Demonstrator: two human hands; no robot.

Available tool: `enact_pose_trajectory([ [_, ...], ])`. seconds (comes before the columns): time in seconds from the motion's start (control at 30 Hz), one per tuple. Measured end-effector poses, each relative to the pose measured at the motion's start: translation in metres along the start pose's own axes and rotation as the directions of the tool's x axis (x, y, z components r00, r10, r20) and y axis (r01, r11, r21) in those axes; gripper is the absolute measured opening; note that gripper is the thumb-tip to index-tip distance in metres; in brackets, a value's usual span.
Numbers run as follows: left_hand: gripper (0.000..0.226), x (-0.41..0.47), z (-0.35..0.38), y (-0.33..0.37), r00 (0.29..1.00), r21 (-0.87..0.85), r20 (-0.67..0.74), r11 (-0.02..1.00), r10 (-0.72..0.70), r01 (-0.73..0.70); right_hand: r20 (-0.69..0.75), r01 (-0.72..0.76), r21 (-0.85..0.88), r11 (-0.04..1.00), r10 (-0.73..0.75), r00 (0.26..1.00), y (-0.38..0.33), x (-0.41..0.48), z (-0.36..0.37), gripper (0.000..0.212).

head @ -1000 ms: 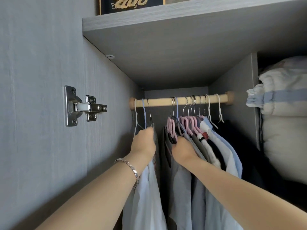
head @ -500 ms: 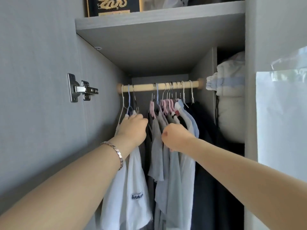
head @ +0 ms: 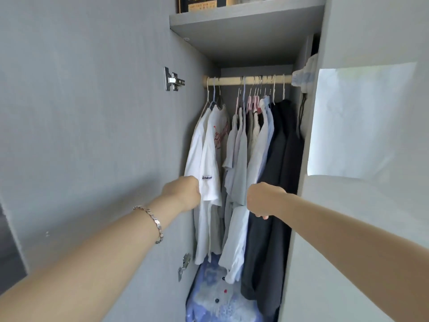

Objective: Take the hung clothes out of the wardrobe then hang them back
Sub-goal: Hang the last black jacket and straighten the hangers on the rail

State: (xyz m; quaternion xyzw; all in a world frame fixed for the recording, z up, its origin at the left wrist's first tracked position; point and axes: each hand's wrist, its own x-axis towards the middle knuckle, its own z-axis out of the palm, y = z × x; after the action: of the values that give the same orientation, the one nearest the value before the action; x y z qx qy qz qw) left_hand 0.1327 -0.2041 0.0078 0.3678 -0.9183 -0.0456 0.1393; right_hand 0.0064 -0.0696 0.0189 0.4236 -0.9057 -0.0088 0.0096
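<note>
A wooden rod [head: 232, 80] crosses the wardrobe, and all the clothes hang from it on hangers. Two white T-shirts [head: 209, 145] hang at the left, then a gap, then pale grey and blue shirts [head: 240, 159], and dark garments [head: 278, 159] at the right. My left hand [head: 183, 194], with a bracelet on its wrist, is curled in front of the white T-shirt's sleeve, which hangs straight. My right hand [head: 262, 199] is curled into a loose fist in front of the dark garments. Neither hand holds anything that I can see.
The open grey door on the left carries two metal hinges [head: 173, 81]. A shelf [head: 243, 17] lies above the rod. A blue patterned bundle [head: 213, 296] sits on the wardrobe floor. A white sheet [head: 357, 119] is stuck on the right panel, with folded bedding [head: 306, 73] behind its edge.
Both hands have left the hangers near the rod and come back and down to sleeve height. The view has pulled away from the wardrobe.
</note>
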Motion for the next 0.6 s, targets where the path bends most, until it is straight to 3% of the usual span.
enact_pose_trajectory([
  [0.1, 0.019, -0.036, -0.017, -0.025, 0.964, 0.08, -0.261, 0.996, 0.05, -0.03, 0.004, 0.033, 0.046, 0.998, -0.033, 0.999, -0.022, -0.02, 0.007, 0.032],
  [0.17, 0.028, -0.057, -0.03, -0.046, 0.823, 0.231, -0.528, 0.968, 0.208, -0.097, 0.004, 0.054, 0.053, 0.997, -0.054, 0.999, -0.038, -0.028, 0.007, 0.032],
  [0.23, 0.042, -0.073, -0.042, -0.075, 0.636, 0.33, -0.707, 0.94, 0.309, -0.09, -0.003, 0.061, 0.041, 0.997, -0.061, 0.998, -0.056, -0.035, 0.004, 0.031],
  [0.27, 0.049, -0.081, -0.049, -0.091, 0.579, 0.343, -0.755, 0.938, 0.306, -0.049, -0.01, 0.064, 0.039, 0.997, -0.064, 0.998, -0.068, -0.038, 0.001, 0.03],
  [0.4, 0.071, -0.118, -0.081, -0.132, 0.477, 0.228, -0.864, 0.969, 0.159, 0.092, -0.032, 0.073, 0.083, 0.994, -0.071, 0.997, -0.109, -0.042, -0.008, 0.027],
  [0.47, 0.075, -0.131, -0.091, -0.148, 0.494, 0.081, -0.869, 0.99, 0.014, 0.115, -0.044, 0.092, 0.079, 0.993, -0.089, 0.995, -0.131, -0.048, -0.008, 0.027],
  [0.53, 0.078, -0.137, -0.094, -0.158, 0.652, -0.228, -0.731, 0.973, -0.2, 0.043, -0.055, 0.099, 0.07, 0.993, -0.095, 0.994, -0.146, -0.052, -0.006, 0.028],
  [0.6, 0.066, -0.139, -0.093, -0.162, 0.818, -0.585, -0.442, 0.81, -0.369, 0.05, -0.058, 0.099, 0.07, 0.993, -0.095, 0.994, -0.156, -0.055, -0.001, 0.03],
])
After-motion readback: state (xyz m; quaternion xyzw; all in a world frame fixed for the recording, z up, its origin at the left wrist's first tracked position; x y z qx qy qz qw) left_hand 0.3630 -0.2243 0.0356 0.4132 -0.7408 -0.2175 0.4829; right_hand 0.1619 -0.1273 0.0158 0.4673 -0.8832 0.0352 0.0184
